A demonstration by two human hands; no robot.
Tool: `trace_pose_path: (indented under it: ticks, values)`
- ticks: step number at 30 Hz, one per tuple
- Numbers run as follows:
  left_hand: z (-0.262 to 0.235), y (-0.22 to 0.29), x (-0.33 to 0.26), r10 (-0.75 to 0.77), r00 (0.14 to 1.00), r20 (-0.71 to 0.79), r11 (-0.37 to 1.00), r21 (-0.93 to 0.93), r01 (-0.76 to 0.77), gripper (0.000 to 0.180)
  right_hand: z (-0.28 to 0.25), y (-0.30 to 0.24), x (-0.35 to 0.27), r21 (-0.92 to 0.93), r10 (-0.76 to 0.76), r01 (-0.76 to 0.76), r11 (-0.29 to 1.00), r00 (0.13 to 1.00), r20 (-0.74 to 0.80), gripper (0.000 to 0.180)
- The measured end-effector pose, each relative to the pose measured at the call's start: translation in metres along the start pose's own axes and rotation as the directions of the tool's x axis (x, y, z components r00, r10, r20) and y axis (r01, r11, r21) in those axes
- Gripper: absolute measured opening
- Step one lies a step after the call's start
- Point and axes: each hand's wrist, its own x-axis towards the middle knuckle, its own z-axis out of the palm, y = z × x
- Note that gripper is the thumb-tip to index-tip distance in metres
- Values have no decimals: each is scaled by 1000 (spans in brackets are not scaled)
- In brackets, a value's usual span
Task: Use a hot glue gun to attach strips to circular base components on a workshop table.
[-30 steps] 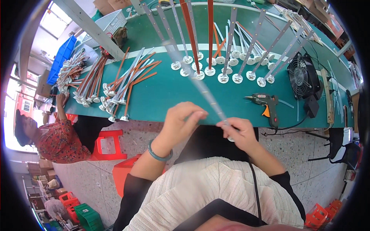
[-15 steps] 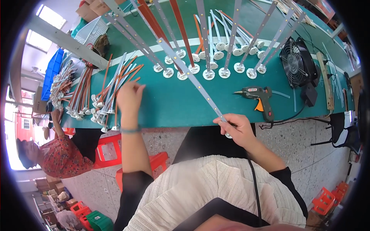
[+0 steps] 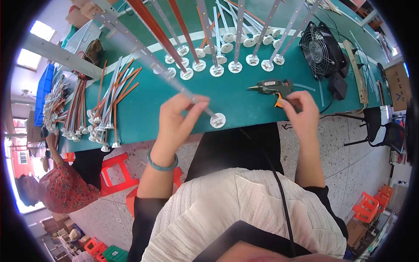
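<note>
My left hand (image 3: 176, 118) pinches one long strip (image 3: 174, 78), its white disc (image 3: 218, 120) at the green table's (image 3: 144, 111) near edge; my right hand (image 3: 301, 111) closes on one glue gun (image 3: 273, 87); one black fan (image 3: 323, 50) stands behind.

A black fan (image 3: 323, 49) stands on the green bench (image 3: 144, 111); red stools (image 3: 114, 173) sit below, possibly plastic.
</note>
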Motion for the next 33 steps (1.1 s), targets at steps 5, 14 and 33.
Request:
trace_pose_path:
  ticks: [5, 14, 33]
  values:
    - [15, 0, 13, -117, 993, 28, 981, -150, 120, 11, -14, 8, -2, -252, -25, 19, 968, 999, -21, 21]
    - [24, 26, 0, -189, 977, 96, 898, -386, 211, 9, 50, -74, 16, 334, -496, 368, 867, 696, 519, 18]
    - [-19, 20, -11, -17, 963, 268, 479, -843, 243, 53, 47, -48, -18, 587, -386, -379, 715, 486, 784, 22]
